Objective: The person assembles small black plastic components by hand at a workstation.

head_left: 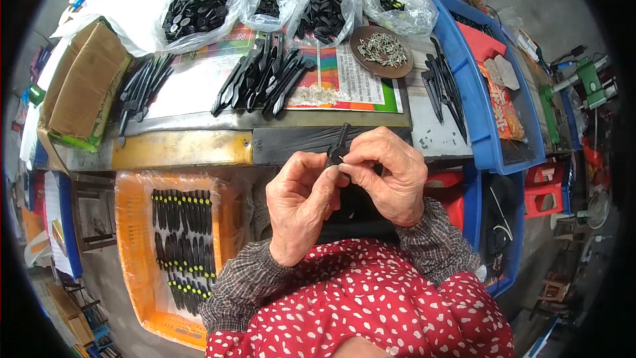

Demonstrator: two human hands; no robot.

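Above my lap, at the table's near edge, my left hand (298, 202) pinches a black plastic part (336, 152) with a round head and a narrow stem pointing up and away. My right hand (389, 174) is closed at the same part, thumb and forefinger pinching a tiny pale pin (342, 158) against the round head. Fingers hide much of the part. Beyond my hands lies a pile of long black plastic pieces (262, 79). Small metal pins (383, 50) fill a brown round dish (358, 59) to its right.
Plastic bags of black parts (199, 13) line the table's back. A cardboard box (86, 86) stands left, a blue tray (487, 132) right. Low on the left, an orange crate (132, 252) holds rows of black pieces with yellow-green dots (182, 225).
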